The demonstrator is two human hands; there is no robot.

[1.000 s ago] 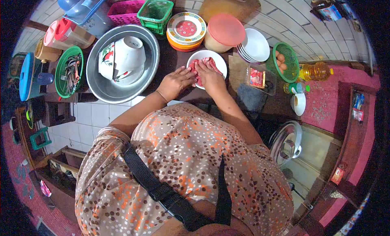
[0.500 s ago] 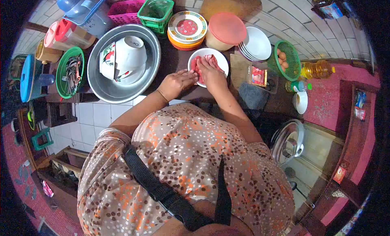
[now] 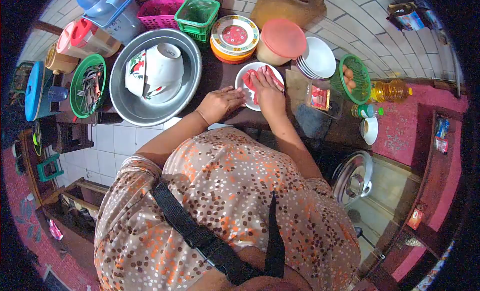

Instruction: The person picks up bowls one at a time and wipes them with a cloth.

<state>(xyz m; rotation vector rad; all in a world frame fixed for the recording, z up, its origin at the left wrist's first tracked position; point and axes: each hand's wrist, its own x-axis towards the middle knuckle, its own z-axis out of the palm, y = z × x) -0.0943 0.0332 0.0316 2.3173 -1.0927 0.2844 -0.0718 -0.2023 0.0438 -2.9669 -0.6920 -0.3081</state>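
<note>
A white plate (image 3: pixel 242 78) lies in front of me at the table's near edge. My right hand (image 3: pixel 268 93) presses a folded red cloth (image 3: pixel 271 72) onto the plate's surface, its fingers stretched over the fabric. At the plate's left rim, my left hand (image 3: pixel 220 105) grips the edge, with the thumb side hidden. To the left is a large metal basin (image 3: pixel 117 96) with white bowls (image 3: pixel 165 66) in it, one patterned with a rooster. Just behind the plate stands a stack of patterned plates (image 3: pixel 235 35) beside a tub with a pink lid (image 3: pixel 283 37).
A stack of white plates (image 3: pixel 320 57) stands right of the tub, near a green basket (image 3: pixel 364 81) of eggs and an oil bottle (image 3: pixel 390 92). A green basket of cutlery (image 3: pixel 79 107) sits left of the basin. A dark grey cloth (image 3: pixel 312 119) lies to my right.
My right hand and the red cloth have shifted toward the plate's upper right, baring more of its left side. The left hand stays at the rim. The whole view has shifted slightly.
</note>
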